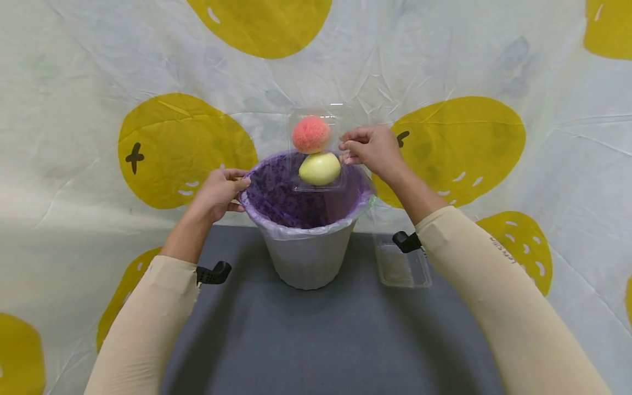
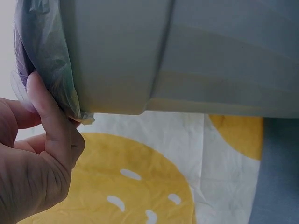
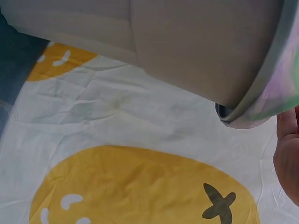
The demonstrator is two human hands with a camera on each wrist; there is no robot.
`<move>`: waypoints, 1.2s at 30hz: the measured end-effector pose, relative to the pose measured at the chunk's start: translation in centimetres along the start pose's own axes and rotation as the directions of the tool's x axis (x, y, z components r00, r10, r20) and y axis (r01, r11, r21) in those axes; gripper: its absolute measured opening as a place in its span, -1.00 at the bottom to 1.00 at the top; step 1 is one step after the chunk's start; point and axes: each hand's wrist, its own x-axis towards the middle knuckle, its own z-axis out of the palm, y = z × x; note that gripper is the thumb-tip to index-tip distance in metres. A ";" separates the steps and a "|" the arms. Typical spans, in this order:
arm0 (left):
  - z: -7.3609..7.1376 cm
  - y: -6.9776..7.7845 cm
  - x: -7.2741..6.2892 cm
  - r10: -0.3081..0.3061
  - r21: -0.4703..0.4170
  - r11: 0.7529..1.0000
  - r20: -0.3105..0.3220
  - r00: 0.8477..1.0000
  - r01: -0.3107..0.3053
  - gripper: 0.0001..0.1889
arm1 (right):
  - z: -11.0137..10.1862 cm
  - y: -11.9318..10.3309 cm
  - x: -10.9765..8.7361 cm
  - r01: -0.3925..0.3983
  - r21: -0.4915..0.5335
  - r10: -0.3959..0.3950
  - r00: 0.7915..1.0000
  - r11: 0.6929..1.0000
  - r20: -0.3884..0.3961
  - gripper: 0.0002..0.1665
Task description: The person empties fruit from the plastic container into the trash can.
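A light trash can [image 1: 306,258] lined with a purple plastic bag [image 1: 276,192] stands on the table. At the can's left rim my left hand [image 1: 219,192] pinches the bag-covered edge between thumb and fingers; the left wrist view shows the hand [image 2: 51,140] against the folded bag. My right hand [image 1: 372,151] holds a clear plastic container [image 1: 301,112] by its right side, above the can's opening. A fuzzy pink ball [image 1: 311,134] and a smooth pale-yellow, egg-shaped thing [image 1: 320,169] are seen at the container. In the right wrist view only part of the right hand [image 3: 288,156] shows.
Another clear plastic container [image 1: 402,269] lies on the dark grey table [image 1: 306,340], right of the can. Behind everything hangs a pale cloth [image 1: 345,77] with large yellow printed shapes.
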 end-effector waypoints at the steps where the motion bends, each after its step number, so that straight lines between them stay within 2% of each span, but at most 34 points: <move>1: 0.0 0.0 0.0 0.001 0.001 1.000 -0.001 1.000 -0.001 -0.48 | 0.0 0.0 0.0 0.008 0.002 -0.008 1.000 1.000 -0.004 -0.69; 19: -0.2 0.0 -0.1 0.005 -0.002 1.000 0.001 1.000 -0.005 -0.48 | 0.5 -0.1 -0.1 0.072 0.012 -0.071 0.996 0.997 -0.049 -0.68; 29: -0.1 0.0 -0.3 0.011 -0.010 1.000 -0.020 1.000 -0.011 -0.50 | 0.7 -0.2 -0.3 0.063 -0.016 -0.064 0.996 0.998 -0.063 -0.68; 32: -0.2 0.0 -0.3 0.015 -0.003 1.000 -0.019 1.000 -0.015 -0.50 | 0.7 -0.4 -0.3 0.061 -0.003 -0.062 0.995 0.998 -0.078 -0.68; 36: -0.2 0.0 -0.2 0.015 -0.002 1.000 -0.013 1.000 -0.015 -0.49 | 0.6 -0.4 -0.3 0.069 -0.035 -0.071 0.995 0.997 -0.067 -0.69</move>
